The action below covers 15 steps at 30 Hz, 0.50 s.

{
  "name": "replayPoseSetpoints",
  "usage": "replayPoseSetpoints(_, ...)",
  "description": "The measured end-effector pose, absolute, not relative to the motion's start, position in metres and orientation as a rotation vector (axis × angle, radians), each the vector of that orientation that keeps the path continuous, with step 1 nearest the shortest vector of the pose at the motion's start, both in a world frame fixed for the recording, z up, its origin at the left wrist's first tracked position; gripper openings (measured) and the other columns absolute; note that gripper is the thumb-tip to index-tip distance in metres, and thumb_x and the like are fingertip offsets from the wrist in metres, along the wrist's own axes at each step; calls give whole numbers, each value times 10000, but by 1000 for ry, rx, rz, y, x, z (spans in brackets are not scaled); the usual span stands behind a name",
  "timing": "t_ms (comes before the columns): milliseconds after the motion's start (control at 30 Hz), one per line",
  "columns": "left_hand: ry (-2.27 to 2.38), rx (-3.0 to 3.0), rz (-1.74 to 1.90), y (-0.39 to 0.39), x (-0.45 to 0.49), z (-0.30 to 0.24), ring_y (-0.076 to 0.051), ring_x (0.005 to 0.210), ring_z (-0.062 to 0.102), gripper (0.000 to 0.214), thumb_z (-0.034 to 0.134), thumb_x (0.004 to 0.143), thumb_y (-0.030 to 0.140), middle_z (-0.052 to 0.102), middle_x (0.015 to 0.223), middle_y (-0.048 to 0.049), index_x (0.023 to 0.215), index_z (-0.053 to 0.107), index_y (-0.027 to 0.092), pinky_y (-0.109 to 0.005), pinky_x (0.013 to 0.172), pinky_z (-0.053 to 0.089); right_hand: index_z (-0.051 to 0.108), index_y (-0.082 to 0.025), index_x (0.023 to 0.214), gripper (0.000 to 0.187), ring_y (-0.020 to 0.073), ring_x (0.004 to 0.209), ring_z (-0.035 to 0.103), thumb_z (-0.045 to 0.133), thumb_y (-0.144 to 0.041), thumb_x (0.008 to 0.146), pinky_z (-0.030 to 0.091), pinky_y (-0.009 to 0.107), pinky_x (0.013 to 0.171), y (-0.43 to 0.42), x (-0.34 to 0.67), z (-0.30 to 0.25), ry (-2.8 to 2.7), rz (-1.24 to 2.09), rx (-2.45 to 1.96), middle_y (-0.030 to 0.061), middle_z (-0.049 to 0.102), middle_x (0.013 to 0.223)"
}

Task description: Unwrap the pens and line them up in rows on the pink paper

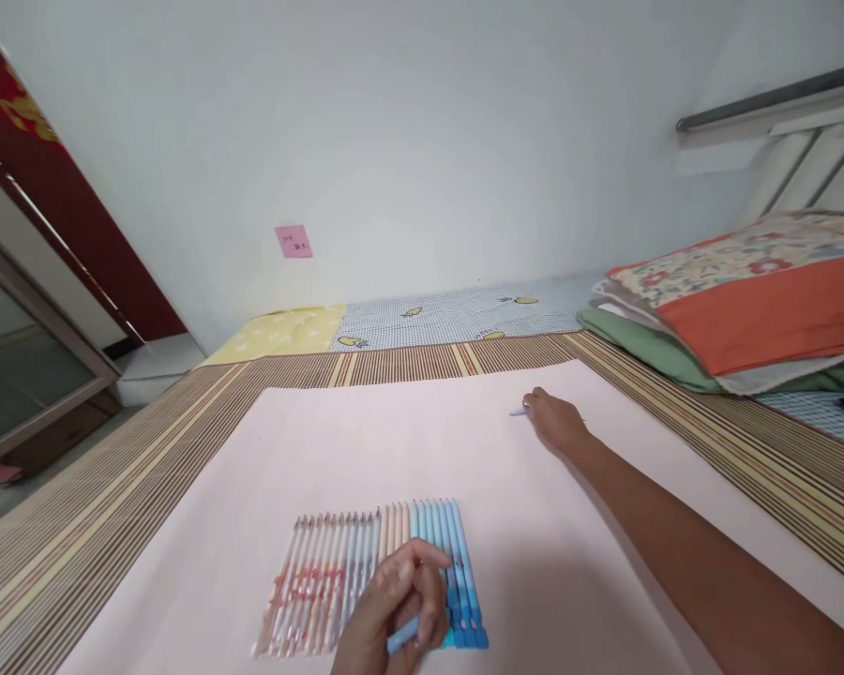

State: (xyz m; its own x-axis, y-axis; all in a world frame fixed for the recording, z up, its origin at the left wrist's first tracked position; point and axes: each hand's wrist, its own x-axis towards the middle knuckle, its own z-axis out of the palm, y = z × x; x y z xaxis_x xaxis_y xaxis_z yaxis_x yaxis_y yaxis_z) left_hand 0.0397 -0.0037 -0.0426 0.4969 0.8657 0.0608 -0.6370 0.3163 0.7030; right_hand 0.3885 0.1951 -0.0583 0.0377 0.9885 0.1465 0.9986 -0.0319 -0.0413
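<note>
My left hand (pixel 398 605) hovers over the front of a row of pens, its fingers curled around a light blue pen-like piece (pixel 402 636); whether that is a whole pen or only a part of one is hidden. Its index finger reaches over the blue pens (pixel 462 562) at the row's right end. Clear and pinkish pens (pixel 302 581) make up the left side, with peach pens (pixel 394 527) between. Farther off, my right hand (pixel 552 417) is closed on a slim light blue pen (pixel 519 411) at the far right of the pale pink sheet (pixel 338 441). The pen's end points left.
Under the sheet lies a striped mat (pixel 203 422). A folded pile of bedding (pixel 766 291) stands at the right, near a radiator (pixel 816 169). Behind the mat runs a checked cloth (pixel 450 314) along the wall, where a pink note (pixel 293 241) is stuck.
</note>
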Motion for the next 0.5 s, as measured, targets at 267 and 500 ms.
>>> replayPoseSetpoints(267, 362, 732, 1024, -4, 38, -43, -96, 516, 315, 342, 488, 1000, 349, 471, 589, 7, 1042, 720, 101, -257, 529, 274, 643, -183, 1117, 267, 173, 807, 610, 402, -174, 1003, 310, 294, 621, 193, 387, -61, -2043, -107, -2169, 108, 615, 1168)
replayPoseSetpoints(500, 334, 742, 1021, -5, 37, -46, -95, 525, 338, 347, 466, 1009, 330, 491, 612, 0, 1066, 709, 88, -266, 543, 274, 627, -159, 1068, 212, 204, 770, 633, 453, -237, 976, 373, 292, 616, 179, 394, -61, -1875, -131, -2190, 136, 634, 1110)
